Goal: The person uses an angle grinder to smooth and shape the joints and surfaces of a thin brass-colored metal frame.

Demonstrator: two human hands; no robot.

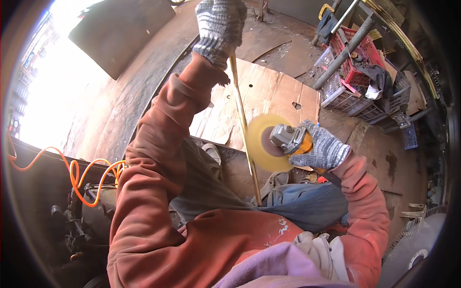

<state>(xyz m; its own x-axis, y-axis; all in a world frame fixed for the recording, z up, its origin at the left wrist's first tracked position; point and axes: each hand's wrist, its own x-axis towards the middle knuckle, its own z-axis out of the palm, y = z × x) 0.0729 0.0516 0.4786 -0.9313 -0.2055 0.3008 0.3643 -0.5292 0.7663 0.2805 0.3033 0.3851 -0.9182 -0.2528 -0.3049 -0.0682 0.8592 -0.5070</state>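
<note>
Held left hand (221, 29) well forward, up at the top edge of the view, in a grey and white knit glove, with the back of it turned to the camera. Stretched left arm (161, 127) long from the lower left, only slightly bent, in a rust-red sleeve bunched into folds. Gripped the upper part of the rod (240, 108) with closed left fingers, mostly hidden behind the glove's back.

Saw the rod slant from below the left hand back toward the body, with its lower end beside the trousers (307, 199).

Bent right arm (365, 197) far more sharply, with elbow out to the side and forearm angled forward and inward. Held right hand (321, 144) lower and closer to the body than the left, in a matching glove. Wrapped right fingers around the body of the grinder (286, 138), pointing its head leftward at the rod. Saw the yellow disc (258, 146) turned flat toward the camera, with its left edge at the rod; could not tell touching from just apart.

Noted cardboard (276, 86) on the floor ahead, crates (360, 53) to the right, orange hose (74, 168) to the left and a fan (418, 252) at lower right.
</note>
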